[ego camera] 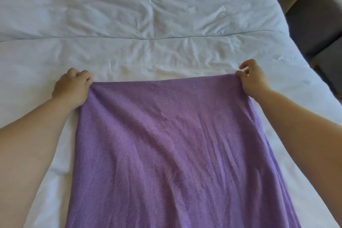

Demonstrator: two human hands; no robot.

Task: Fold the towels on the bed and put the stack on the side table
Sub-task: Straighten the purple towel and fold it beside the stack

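Head view: the purple towel (166,144) lies spread on the bed (148,5), running from mid-bed back to the bed's near edge. It looks thin, soft and light, with a fine ribbed weave that will likely sag and crease rather than hold its shape, so the corners are the sensible hold. The left hand (72,89) grips one far corner with curled fingers (87,79); the right hand (252,77) pinches the other. The hem between them is pulled taut.

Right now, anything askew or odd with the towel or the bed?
Nothing stands out. The left hand and right hand each grip a far corner of the purple towel, stretched fairly smooth over the white bed, which shows only ordinary wrinkles.
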